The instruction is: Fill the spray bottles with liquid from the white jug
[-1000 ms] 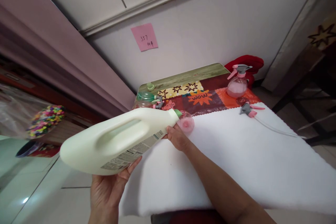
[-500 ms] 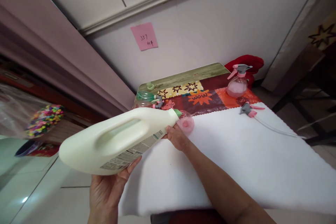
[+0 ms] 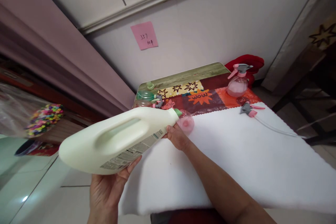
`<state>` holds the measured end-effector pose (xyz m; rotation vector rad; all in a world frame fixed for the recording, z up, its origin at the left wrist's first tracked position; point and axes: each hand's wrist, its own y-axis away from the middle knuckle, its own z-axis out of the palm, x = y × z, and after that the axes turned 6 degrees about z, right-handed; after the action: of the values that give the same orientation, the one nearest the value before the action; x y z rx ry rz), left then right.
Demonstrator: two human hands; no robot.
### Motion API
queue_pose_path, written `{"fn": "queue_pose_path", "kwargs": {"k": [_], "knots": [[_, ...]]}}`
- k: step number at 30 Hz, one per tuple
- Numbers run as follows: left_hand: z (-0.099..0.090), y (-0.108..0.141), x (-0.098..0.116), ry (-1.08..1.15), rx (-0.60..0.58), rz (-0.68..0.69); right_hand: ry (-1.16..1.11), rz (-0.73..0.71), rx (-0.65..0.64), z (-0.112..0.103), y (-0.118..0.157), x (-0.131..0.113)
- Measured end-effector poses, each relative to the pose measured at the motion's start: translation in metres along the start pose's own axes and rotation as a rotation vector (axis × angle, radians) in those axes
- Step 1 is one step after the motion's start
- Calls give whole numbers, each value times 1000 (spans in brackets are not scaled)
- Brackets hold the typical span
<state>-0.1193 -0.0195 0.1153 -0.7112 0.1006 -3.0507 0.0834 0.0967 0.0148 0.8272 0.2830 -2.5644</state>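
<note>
Head view: at 7 o'clock we have the left hand point(image 3: 107, 190) under the big pale bottle point(image 3: 81, 147), palm up, fingers curled against its labelled side. Bottle lies tilted across 8 o'clock, neck toward center. At 6 o'clock the right hand point(image 3: 177, 138) pinches by the neck, thumb showing; we can't tell where its hidden fingers sit.

Green spout point(image 3: 178, 112) overlaps the pink round bottle point(image 3: 189, 126) at 5 o'clock, on the white cloth point(image 3: 210, 171). We can't see whether spout and mouth touch.

Risks, our call: too steep a tilt could rush the flow and overfill; a spout off the mouth would wet the cloth; a heavy base could slide off that open palm; a nudge from the neck could tip the small bottle on soft cloth.

Farther: loose spray head point(image 3: 246, 109) at 3 o'clock, tube trailing; two spray bottles point(image 3: 145, 95) lying at 9; upright pink sprayer point(image 3: 237, 86), also 3, behind the spray head; green cap point(image 3: 150, 85) at 10; pink note point(image 3: 145, 36), 11, on the wall.
</note>
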Motion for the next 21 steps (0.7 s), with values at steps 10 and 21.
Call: {"fn": "queue_pose_path", "kwargs": {"k": [10,21], "knots": [[1,0,-1,25,-69,-22,1,-1,-20,1,2,-2],[-3,0,2,29,-108,-58,-11,11,14,-1,0,2]]}}
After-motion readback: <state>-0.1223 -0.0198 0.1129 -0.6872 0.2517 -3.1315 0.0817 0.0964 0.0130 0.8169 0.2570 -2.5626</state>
